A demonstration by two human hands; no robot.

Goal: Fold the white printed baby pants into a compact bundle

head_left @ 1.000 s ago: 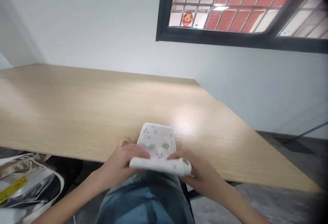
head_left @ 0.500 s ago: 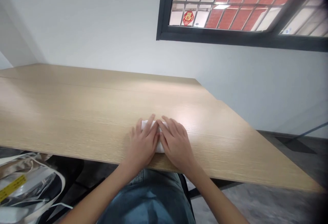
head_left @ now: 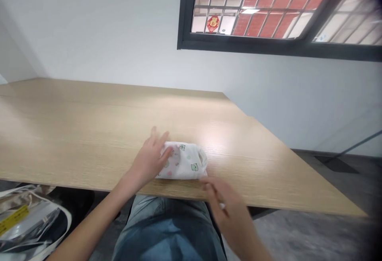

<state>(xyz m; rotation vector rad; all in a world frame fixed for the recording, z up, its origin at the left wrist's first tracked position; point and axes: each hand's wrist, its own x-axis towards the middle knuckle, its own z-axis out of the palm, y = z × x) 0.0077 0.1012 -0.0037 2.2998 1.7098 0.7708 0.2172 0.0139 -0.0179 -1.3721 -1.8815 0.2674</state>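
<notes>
Where one cloth roll (head_left: pixel 185 162) lies, two hands (head_left: pixel 149 157) (head_left: pixel 229 211) near.

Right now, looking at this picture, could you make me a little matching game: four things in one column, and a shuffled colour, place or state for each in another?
Things:
1. Cloth bundle
2. Left hand
3. Table
4. Window frame

Descriptions:
A. Dark, at the upper right
B. Spread open, at the left end of item 1
C. Pale wood look
D. White with small printed figures

Pairs: 1-D, 2-B, 3-C, 4-A
</notes>
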